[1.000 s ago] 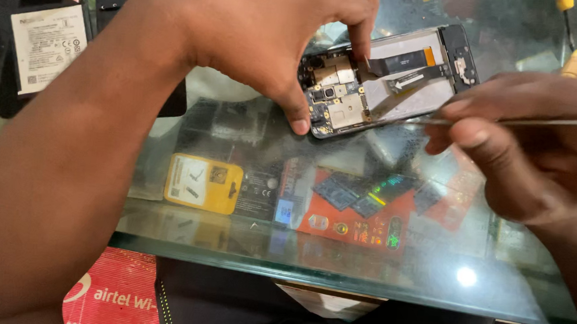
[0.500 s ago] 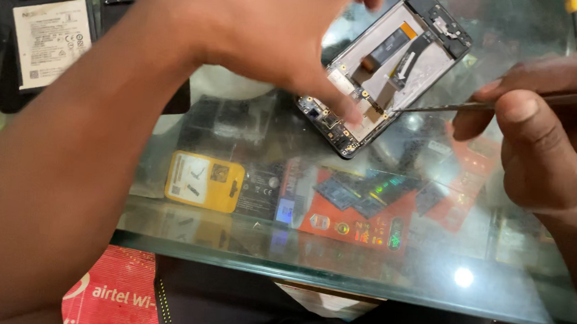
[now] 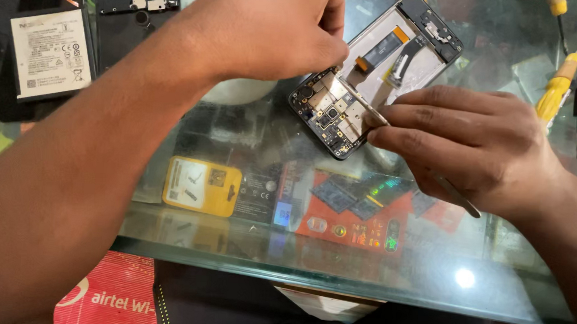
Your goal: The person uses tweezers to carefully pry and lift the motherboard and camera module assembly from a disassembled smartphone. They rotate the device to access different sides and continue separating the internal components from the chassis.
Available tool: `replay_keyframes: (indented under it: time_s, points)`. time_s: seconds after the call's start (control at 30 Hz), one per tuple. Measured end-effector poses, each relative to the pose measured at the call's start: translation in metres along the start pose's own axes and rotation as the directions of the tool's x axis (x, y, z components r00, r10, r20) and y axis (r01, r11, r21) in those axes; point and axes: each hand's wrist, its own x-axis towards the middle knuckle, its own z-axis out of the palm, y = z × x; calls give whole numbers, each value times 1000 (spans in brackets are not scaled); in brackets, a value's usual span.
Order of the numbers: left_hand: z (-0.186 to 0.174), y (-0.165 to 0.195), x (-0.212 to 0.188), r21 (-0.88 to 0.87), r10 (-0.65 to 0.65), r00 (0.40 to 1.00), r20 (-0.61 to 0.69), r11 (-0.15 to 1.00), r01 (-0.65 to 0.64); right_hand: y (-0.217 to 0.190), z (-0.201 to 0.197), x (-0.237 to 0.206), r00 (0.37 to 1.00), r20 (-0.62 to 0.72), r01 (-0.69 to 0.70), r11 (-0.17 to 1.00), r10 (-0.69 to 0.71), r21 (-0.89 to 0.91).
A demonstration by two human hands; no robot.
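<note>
Right hand (image 3: 476,150) pinches metal tweezers (image 3: 371,114), tips on the circuit board of the opened phone (image 3: 374,74), upper centre of frame. Left hand (image 3: 270,31) pinches the phone's near edge, hiding part of it. Battery (image 3: 51,51) upper left; screwdrivers (image 3: 564,79) upper right on the glass table (image 3: 263,247).

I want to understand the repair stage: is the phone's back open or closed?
Open: the phone shows its bare circuit board and ribbon cables.

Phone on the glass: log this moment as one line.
left hand: pinches top of open phone | right hand: holds tweezers, tip at board | phone: on glass table | battery: far left
</note>
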Motion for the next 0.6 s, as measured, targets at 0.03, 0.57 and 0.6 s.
replay_keyframes:
  time_s: [0.03, 0.57, 0.6]
  points:
    - [1, 2, -1, -10, -1, 1000, -15, 1000, 1, -1, 0, 1, 1000, 9, -3, 1000, 3, 1]
    - [20, -21, 20, -734, -88, 989, 119, 663, 148, 18, 0, -9, 981, -174, -40, 974, 81, 224]
    - [22, -24, 21, -776, -90, 990, 107, 616, 140, 17, -1, -11, 965, -158, -150, 932, 211, 329]
